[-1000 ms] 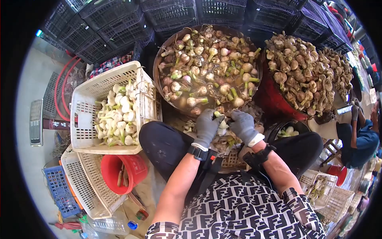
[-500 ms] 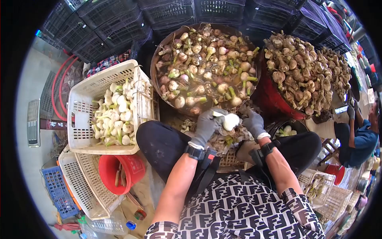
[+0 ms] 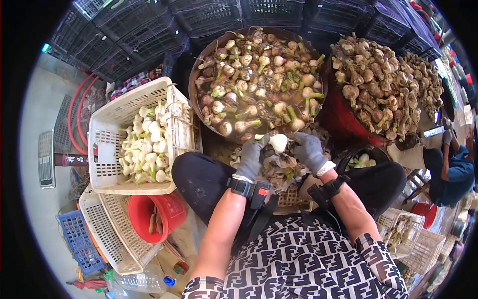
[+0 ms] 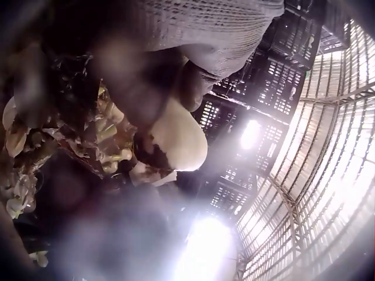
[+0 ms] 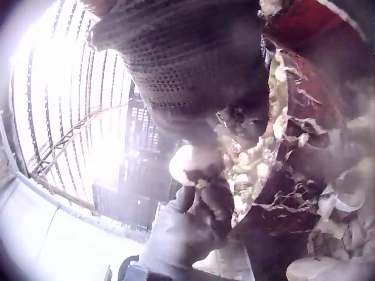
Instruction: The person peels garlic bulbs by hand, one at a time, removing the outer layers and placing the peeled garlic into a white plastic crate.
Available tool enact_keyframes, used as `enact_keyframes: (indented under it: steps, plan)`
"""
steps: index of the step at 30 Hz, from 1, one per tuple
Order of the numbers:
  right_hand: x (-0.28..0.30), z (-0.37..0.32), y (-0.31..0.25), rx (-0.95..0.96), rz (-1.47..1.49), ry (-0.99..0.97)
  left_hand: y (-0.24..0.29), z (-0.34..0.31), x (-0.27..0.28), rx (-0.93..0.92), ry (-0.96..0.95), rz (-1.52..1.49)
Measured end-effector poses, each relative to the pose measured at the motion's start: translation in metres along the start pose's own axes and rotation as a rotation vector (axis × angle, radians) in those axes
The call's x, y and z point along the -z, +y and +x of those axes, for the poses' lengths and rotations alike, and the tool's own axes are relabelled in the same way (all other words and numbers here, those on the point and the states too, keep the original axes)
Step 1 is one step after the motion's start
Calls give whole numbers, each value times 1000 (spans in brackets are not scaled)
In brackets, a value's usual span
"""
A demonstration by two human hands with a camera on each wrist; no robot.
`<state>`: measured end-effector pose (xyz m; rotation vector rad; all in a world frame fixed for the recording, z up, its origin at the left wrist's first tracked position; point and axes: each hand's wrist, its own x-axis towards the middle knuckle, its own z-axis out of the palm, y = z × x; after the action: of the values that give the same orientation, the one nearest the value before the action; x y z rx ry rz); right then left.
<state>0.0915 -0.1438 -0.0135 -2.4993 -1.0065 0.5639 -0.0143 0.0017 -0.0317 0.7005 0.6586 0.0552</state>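
A peeled white garlic bulb (image 3: 278, 143) is held by its short stem in my gloved left hand (image 3: 252, 155), over a heap of stripped skins (image 3: 284, 168). The left wrist view shows the pale bulb (image 4: 179, 136) beyond the gloved fingers. My right hand (image 3: 312, 153), in a grey glove, is just right of the bulb with its fingers bent. In the right wrist view the back of this glove (image 5: 187, 70) hides its fingertips, so I cannot tell whether they pinch anything. A round tub (image 3: 196, 107) of garlic in muddy water stands ahead.
A white crate (image 3: 107, 187) of cleaned garlic stands at left, above a red bucket (image 3: 172, 214). Unpeeled garlic (image 3: 378, 89) is piled in a red container at right. Black crates (image 3: 214, 20) line the back. Another person (image 3: 450, 169) sits at far right.
Both hands were together at the bulb a second ago; the right has since moved off to the right. The bulb now shows white and bare, still in the left hand, turned and slightly farther left.
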Motion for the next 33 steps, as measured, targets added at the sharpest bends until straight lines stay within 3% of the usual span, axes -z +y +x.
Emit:
enact_keyframes:
  steps: [2,4,5,7,8,10,12,15,16,17,18,20,22,24,25,26,28,29,31,33]
  plan:
    - [-1,-4,8,23,-13,18,2,-4,-8,-146,170,53]
    - [1,-13,23,-76,62,106,12,2,7,-207,346,164]
    - [2,-15,41,-208,-28,-7,13,15,20,-236,381,-86]
    - [2,-15,71,-392,-193,-272,15,20,30,-217,315,-190]
    - [1,-20,76,-353,-128,-262,16,18,22,-204,253,-254]
    - [-3,-23,75,-306,-8,-298,8,20,11,-71,321,-310]
    - [-11,-22,69,-190,-110,-247,-1,22,11,-93,209,-354]
    - [-3,-19,29,-131,-81,-250,-1,17,-50,-72,383,-161]
    - [2,-17,13,-121,-61,-288,-18,31,-59,-123,196,-89]
    - [-6,-3,12,-150,-153,-482,-23,23,-88,-91,-26,-101]
    - [-58,-14,53,194,-195,-34,-27,15,-107,-80,-266,77]
    - [-57,-7,57,233,-141,14,-21,-10,-147,-156,-429,98]
    - [-55,4,60,301,-22,112,3,-27,-147,-244,-459,220]
    - [-49,21,61,365,101,212,30,-33,-119,-373,-366,498]
    - [-44,32,59,394,164,260,39,-33,-102,-320,-243,457]
    - [-21,59,24,39,-95,-34,44,-31,-83,-267,-120,414]
    - [-24,89,11,135,-229,-73,48,-25,-47,-316,101,254]
    - [-29,102,7,139,-227,-80,51,-24,-34,-314,108,252]
    - [-41,122,0,305,-529,-220,55,-25,-16,-298,203,117]
    - [-64,134,11,333,-512,-278,59,-30,-15,-283,211,122]
